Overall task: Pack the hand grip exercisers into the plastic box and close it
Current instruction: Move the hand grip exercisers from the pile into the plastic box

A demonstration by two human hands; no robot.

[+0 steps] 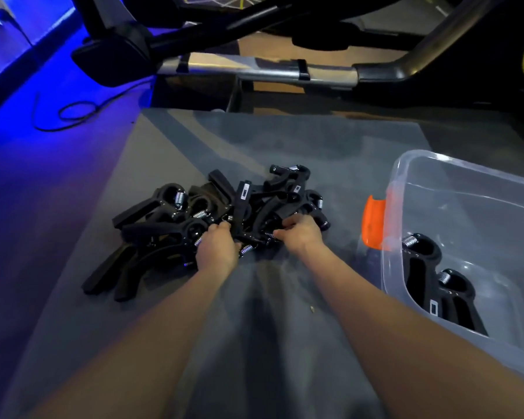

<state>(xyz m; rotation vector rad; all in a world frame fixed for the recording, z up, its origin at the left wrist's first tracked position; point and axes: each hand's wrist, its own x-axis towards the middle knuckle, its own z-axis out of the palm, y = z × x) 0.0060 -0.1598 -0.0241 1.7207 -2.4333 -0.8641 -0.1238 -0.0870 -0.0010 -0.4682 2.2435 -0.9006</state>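
1. Exercisers (212,213) lie heaped on the grey mat (330,146); both grips dig into the near edge, left hand (217,244) and right hand (300,234) each clenched around one.
2. Plastic box (436,182) sits right, nearer the right hand, lid off, two exercisers inside.

one view only here, a wide-angle camera on the person's head, looking forward and steeply down along both outstretched forearms; the left hand (217,246) and right hand (300,234) sit close, near frame centre, over the pile of exercisers (212,219) on the grey mat (285,343); the plastic box (454,207) is cut by the right edge; exercise machine frame (254,71) fills the far top, lines bowed by the lens
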